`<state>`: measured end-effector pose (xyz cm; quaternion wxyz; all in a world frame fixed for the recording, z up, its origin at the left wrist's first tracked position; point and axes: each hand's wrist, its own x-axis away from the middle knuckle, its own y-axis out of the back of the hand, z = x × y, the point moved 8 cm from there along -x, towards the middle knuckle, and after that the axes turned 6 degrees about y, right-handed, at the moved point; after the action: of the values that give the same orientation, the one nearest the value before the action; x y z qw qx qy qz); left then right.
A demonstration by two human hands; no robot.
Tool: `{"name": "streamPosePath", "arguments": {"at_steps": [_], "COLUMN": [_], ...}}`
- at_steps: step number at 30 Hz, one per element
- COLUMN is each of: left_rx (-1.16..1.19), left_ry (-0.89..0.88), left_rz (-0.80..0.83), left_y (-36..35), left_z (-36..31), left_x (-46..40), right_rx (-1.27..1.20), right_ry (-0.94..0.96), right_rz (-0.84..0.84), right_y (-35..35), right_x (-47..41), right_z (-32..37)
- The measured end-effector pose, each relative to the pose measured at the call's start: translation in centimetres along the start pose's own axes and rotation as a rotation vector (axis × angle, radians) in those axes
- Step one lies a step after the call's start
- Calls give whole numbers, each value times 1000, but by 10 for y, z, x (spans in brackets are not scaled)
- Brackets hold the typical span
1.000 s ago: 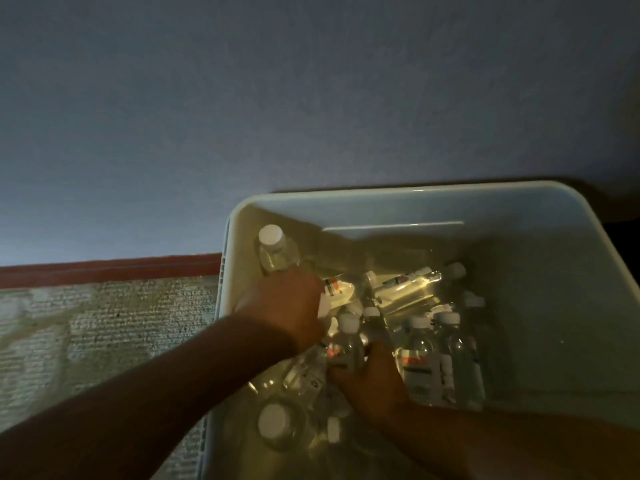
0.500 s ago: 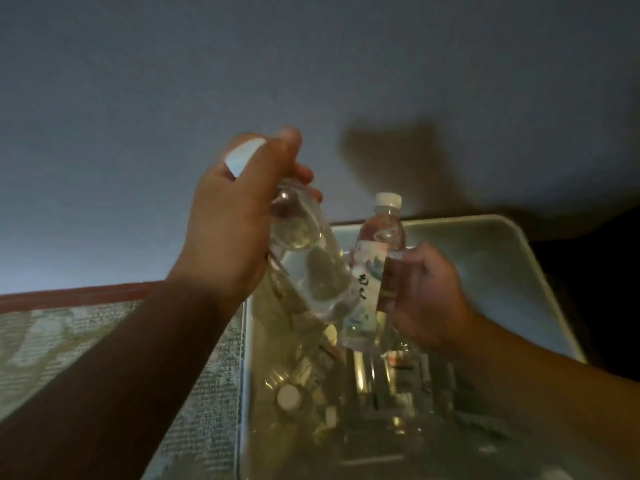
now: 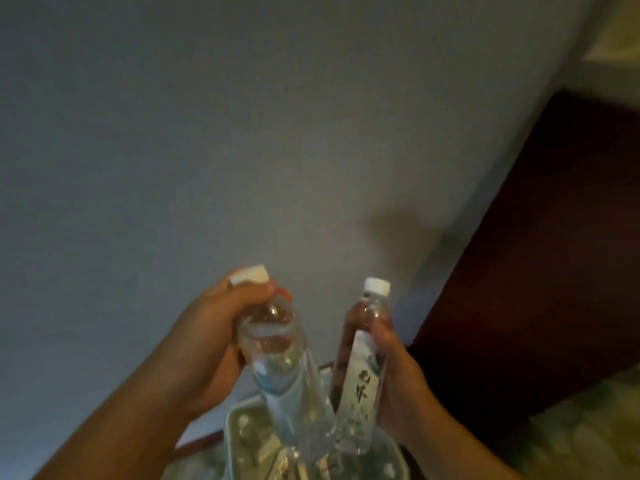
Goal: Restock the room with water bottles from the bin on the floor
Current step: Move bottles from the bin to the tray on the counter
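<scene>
My left hand (image 3: pixel 211 341) grips a clear water bottle (image 3: pixel 277 368) near its neck, the white cap poking out above my fingers. My right hand (image 3: pixel 391 372) holds a second water bottle (image 3: pixel 362 375) upright by its white label, cap on top. Both bottles are raised in front of the grey wall. Far below them lies the white bin (image 3: pixel 230 431) on the floor, with several more bottles blurred inside it.
A plain grey wall (image 3: pixel 207 150) fills most of the view. A dark brown wooden panel (image 3: pixel 540 289) stands at the right. Patterned carpet (image 3: pixel 588 417) shows at the lower right, and a red-brown baseboard strip (image 3: pixel 194 445) runs left of the bin.
Both hands closed on bottles inside the bin, then lifted them out. The view has risen, so the bin now looks small and low, and the brown panel has come into sight.
</scene>
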<state>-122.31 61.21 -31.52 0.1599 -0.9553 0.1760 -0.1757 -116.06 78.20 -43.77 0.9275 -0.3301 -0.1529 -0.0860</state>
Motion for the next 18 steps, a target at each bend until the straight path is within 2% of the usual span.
{"name": "streamPosePath", "arguments": {"at_steps": [7,12,16,18], "left_rx": [-252,-272,-227,-295], "left_ry": [-122,-259,-314,-400], "left_rz": [342,422,462,446], "left_y": [-155,-263,-341,-378], "left_z": [-136,-197,-213,-211], "left_x": [83,143,192,215], "right_rx": [33,99,282,324], "right_ry": [355,554,686,735], "right_rz": [-57,-12,-120,-164], "right_y": [-53,-66,-46,-26], "right_x": [147,251,336,376], "right_z": [179,279,339,360]}}
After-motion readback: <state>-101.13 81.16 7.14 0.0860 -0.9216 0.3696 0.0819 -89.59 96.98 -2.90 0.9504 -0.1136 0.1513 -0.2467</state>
